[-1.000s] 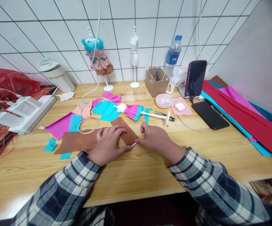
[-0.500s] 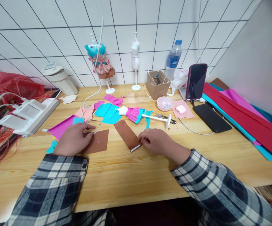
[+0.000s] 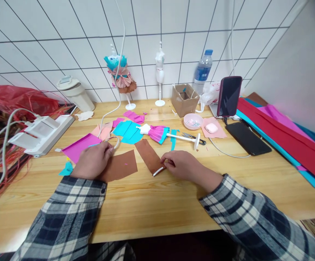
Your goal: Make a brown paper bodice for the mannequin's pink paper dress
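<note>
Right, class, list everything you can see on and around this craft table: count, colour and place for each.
brown strip: 1, brown, centre, touched by right hand
brown sheet: 1, brown, under left hand
paper pieces: several, cyan, magenta, pink, behind the hands
lying mannequin: 1, white, pink-cyan skirt, behind the strip
standing mannequins: 2, white, at the back, one dressed
cardboard box: 1, brown, back
water bottle: 1, clear, blue cap, back
bowl: 1, pink, in front of box
phones: 2, dark, right; one propped, one flat
long paper sheets: several, red, magenta, cyan, far right
power strip: 1, white, left
left hand: 1, on brown sheet
right hand: 1, fingertips on brown strip's end
</note>
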{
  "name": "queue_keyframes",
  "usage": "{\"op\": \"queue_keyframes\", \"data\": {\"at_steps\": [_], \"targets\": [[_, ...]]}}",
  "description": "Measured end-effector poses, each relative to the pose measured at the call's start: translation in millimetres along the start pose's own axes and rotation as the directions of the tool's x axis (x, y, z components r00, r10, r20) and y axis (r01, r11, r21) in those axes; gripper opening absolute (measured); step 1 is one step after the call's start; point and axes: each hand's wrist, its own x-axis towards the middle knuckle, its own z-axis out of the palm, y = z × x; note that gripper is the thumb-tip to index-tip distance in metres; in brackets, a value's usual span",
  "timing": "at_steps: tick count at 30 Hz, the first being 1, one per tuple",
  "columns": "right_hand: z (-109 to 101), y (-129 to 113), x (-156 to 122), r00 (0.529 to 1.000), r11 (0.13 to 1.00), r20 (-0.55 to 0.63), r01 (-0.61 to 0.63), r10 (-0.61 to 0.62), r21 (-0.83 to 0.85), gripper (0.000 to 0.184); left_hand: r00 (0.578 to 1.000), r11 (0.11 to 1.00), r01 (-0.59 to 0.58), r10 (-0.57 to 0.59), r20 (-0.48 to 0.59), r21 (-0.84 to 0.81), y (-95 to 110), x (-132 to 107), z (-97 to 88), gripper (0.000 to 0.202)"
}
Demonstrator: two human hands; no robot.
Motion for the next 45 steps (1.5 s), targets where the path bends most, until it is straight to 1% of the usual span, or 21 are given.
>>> {"op": "queue_keyframes", "data": {"at_steps": [3, 5, 6, 7, 9, 10, 12, 15, 18, 20, 23, 24, 26, 27, 29, 32, 35, 37, 39, 42, 45], "targets": [[1.3, 0.7, 0.0, 1.0, 1.0, -0.019, 0.001, -0.001, 0.006, 0.025, 0.98, 0.971, 0.085, -0.122, -0.158, -0.223, 5.4, -2.4, -2.0, 0.028], [0.6, -0.5, -0.5, 0.996, 0.999, -0.084, -0.013, 0.015, 0.032, 0.026, 0.965, 0.904, 0.01, -0.121, -0.233, -0.428, 13.9, -7.4, -2.2, 0.026], [-0.4, -2.0, -1.2, 0.991, 0.999, -0.133, -0.017, 0.024, 0.052, 0.027, 0.967, 0.839, -0.06, -0.086, -0.24, -0.541, 20.1, -11.2, -1.3, 0.026], [-1.7, -4.1, -2.2, 0.981, 0.997, -0.191, -0.014, 0.028, 0.074, 0.027, 0.971, 0.743, -0.137, -0.029, -0.236, -0.655, 27.7, -15.8, 0.4, 0.025], [-4.6, -10.1, -5.4, 0.945, 0.993, -0.325, 0.022, 0.019, 0.12, 0.025, 0.973, 0.493, -0.232, 0.106, -0.207, -0.838, 45.9, -27.1, 6.0, 0.026], [-5.9, -13.7, -7.4, 0.921, 0.988, -0.388, 0.048, 0.012, 0.145, 0.023, 0.967, 0.399, -0.247, 0.152, -0.202, -0.883, 55.7, -33.2, 9.6, 0.026], [-7.0, -20.5, -11.8, 0.879, 0.97, -0.476, 0.102, 0.015, 0.219, 0.023, 0.958, 0.308, -0.233, 0.234, -0.164, -0.922, 74.5, -45.2, 16.8, 0.025], [-5.1, -26.9, -16.0, 0.874, 0.906, -0.486, 0.21, -0.006, 0.367, 0.039, 0.919, 0.296, -0.244, 0.375, -0.122, -0.923, 93.7, -57.9, 24.4, 0.026], [-1.5, -27.3, -15.9, 0.849, 0.866, -0.519, 0.332, -0.102, 0.373, 0.047, 0.855, 0.264, -0.332, 0.49, -0.171, -0.906, 99.7, -61.9, 25.8, 0.022], [0.1, -26.0, -14.6, 0.817, 0.877, -0.557, 0.37, -0.151, 0.305, 0.041, 0.809, 0.276, -0.403, 0.553, -0.199, -0.872, 99.3, -61.6, 23.8, 0.023], [1.9, -25.5, -13.6, 0.795, 0.88, -0.572, 0.403, -0.202, 0.25, 0.039, 0.746, 0.389, -0.562, 0.619, -0.245, -0.73, 99.0, -60.2, 19.1, 0.026], [2.6, -26.0, -13.6, 0.797, 0.876, -0.569, 0.407, -0.203, 0.258, 0.039, 0.738, 0.443, -0.611, 0.619, -0.269, -0.656, 99.6, -59.9, 17.8, 0.023], [4.5, -27.8, -14.1, 0.805, 0.868, -0.572, 0.39, -0.159, 0.307, 0.042, 0.742, 0.56, -0.661, 0.589, -0.321, -0.5, 101.4, -59.8, 16.0, 0.017], [5.6, -29.0, -14.4, 0.805, 0.867, -0.58, 0.375, -0.128, 0.33, 0.04, 0.746, 0.613, -0.665, 0.571, -0.343, -0.426, 102.4, -59.7, 15.6, 0.015], [7.5, -31.0, -14.8, 0.797, 0.868, -0.597, 0.356, -0.09, 0.345, 0.028, 0.735, 0.676, -0.673, 0.563, -0.378, -0.3, 103.5, -59.5, 15.6, 0.013], [8.3, -32.4, -14.8, 0.792, 0.865, -0.601, 0.372, -0.107, 0.336, 0.011, 0.693, 0.699, -0.696, 0.594, -0.409, -0.164, 103.0, -58.7, 17.5, 0.015], [6.7, -31.7, -14.0, 0.822, 0.85, -0.563, 0.355, -0.085, 0.39, 0.01, 0.652, 0.699, -0.712, 0.626, -0.427, -0.063, 101.5, -58.0, 20.6, 0.017], [5.7, -30.7, -13.5, 0.846, 0.845, -0.526, 0.34, -0.083, 0.413, 0.008, 0.642, 0.697, -0.716, 0.641, -0.422, -0.029, 101.3, -57.9, 22.1, 0.018], [6.1, -30.0, -13.3, 0.853, 0.847, -0.513, 0.341, -0.095, 0.409, 0.01, 0.644, 0.702, -0.712, 0.638, -0.422, -0.026, 102.0, -58.5, 21.8, 0.018], [8.7, -29.6, -13.8, 0.831, 0.85, -0.552, 0.342, -0.073, 0.402, 0.013, 0.646, 0.708, -0.705, 0.619, -0.446, -0.039, 102.9, -60.4, 18.5, 0.015], [10.9, -29.5, -14.7, 0.805, 0.856, -0.589, 0.352, -0.071, 0.378, 0.033, 0.638, 0.708, -0.705, 0.607, -0.474, -0.041, 102.3, -62.5, 15.5, 0.016]]}}
